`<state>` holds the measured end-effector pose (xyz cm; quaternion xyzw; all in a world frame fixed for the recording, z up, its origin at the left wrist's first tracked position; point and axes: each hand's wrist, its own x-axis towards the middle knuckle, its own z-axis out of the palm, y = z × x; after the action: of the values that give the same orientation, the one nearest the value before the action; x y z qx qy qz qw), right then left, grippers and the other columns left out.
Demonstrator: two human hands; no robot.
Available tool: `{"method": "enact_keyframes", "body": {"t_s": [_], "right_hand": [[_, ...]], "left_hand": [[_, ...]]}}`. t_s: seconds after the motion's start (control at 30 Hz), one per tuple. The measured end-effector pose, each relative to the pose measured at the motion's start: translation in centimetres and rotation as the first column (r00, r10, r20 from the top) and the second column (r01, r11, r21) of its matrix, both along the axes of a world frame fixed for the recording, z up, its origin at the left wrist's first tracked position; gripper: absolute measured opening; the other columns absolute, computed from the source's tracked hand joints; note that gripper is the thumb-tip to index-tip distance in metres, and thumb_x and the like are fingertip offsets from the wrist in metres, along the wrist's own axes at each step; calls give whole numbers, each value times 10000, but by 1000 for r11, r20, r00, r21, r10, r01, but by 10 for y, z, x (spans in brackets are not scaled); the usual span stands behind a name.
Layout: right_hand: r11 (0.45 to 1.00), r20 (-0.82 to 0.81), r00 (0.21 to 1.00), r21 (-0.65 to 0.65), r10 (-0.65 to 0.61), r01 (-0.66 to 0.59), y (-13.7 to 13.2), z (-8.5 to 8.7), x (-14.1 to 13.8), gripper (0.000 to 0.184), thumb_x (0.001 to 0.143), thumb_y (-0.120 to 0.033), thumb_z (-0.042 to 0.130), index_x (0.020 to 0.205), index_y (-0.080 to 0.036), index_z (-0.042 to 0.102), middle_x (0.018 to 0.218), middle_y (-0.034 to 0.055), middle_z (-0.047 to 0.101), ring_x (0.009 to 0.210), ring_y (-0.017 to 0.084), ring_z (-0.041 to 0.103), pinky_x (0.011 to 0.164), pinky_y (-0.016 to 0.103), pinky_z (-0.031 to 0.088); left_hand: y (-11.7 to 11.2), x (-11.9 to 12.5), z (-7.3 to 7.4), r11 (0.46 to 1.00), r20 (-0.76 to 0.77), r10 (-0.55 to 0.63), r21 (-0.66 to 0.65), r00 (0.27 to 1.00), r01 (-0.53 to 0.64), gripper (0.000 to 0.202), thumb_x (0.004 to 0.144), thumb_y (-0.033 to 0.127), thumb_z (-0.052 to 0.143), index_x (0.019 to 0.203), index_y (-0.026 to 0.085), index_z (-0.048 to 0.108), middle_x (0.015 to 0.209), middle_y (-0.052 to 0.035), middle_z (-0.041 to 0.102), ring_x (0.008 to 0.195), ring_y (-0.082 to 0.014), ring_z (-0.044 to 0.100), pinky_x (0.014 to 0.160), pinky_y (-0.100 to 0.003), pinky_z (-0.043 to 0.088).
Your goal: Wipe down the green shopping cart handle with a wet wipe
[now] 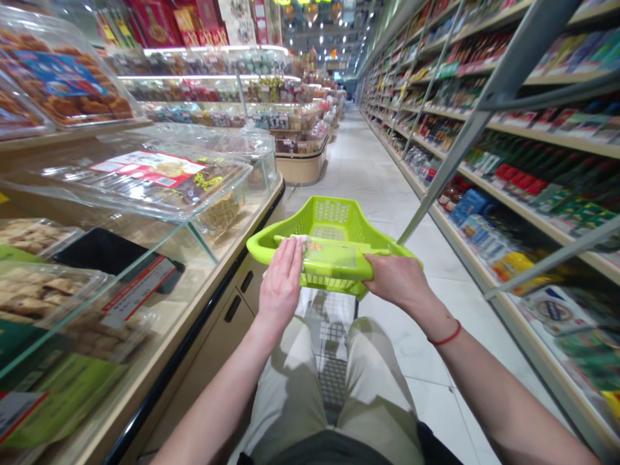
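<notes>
A lime-green shopping cart basket (334, 223) stands in front of me in a supermarket aisle. My left hand (281, 281) lies on the left part of its handle bar (334, 258), fingers stretched out and together, with a bit of white paper or wrapper (301, 240) under the fingertips. My right hand (400, 278) is wrapped round the right end of the same handle; a red string sits on that wrist. A small printed label shows on the handle between the two hands. My legs in light trousers are below.
A glass-topped display counter (159, 258) with boxed pastries runs along the left, close to the cart. Shelves (523, 161) packed with goods line the right, with grey metal bars slanting in front. The tiled aisle floor (358, 161) runs straight ahead.
</notes>
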<state>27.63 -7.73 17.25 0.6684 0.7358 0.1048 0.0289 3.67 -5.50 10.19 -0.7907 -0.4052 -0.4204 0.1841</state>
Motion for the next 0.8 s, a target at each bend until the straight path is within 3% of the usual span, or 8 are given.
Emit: {"method": "enact_keyframes", "body": {"t_s": [0.13,0.3,0.43,0.6,0.8], "right_hand": [[1000,0,1000,9,2,-2,0,0,0,311,826,-388,546,1036,-224,706,893,88,770,836,260,719,661,299,476],[1000,0,1000,15,5,-5,0,1,0,300,819,-382,551,1017,-223,709,888,87,770,843,257,722,652,291,475],[1000,-5,1000,25,9,-9,0,0,-1,295,825,-389,544,1007,-225,709,871,85,769,828,264,726,635,299,473],[1000,4,1000,24,-7,7,-1,-1,-4,307,813,-391,572,1024,-211,703,893,93,770,828,250,726,626,277,458],[1000,-4,1000,16,-7,7,0,-2,-3,309,824,-406,565,1024,-217,706,881,92,769,828,253,722,647,286,458]], "left_hand": [[5,-4,-1,999,55,49,-25,997,-48,676,906,-29,317,1547,183,273,1566,-135,385,1478,-261,301,1203,-470,348],[-4,18,-1,999,90,20,-32,996,-18,671,913,-36,278,1554,160,243,1560,-154,389,1477,-260,301,1194,-473,365],[-18,46,2,996,63,-80,-36,995,82,666,927,-27,269,1565,134,175,1554,-170,392,1486,-264,271,1196,-487,361],[-27,78,-4,981,-34,-189,28,981,190,676,927,-25,300,1562,65,89,1525,-183,423,1491,-253,228,1201,-429,361],[-18,68,-13,975,-79,-201,83,976,207,655,943,-10,330,1562,91,142,1517,-136,441,1496,-216,207,1211,-377,333]]}}
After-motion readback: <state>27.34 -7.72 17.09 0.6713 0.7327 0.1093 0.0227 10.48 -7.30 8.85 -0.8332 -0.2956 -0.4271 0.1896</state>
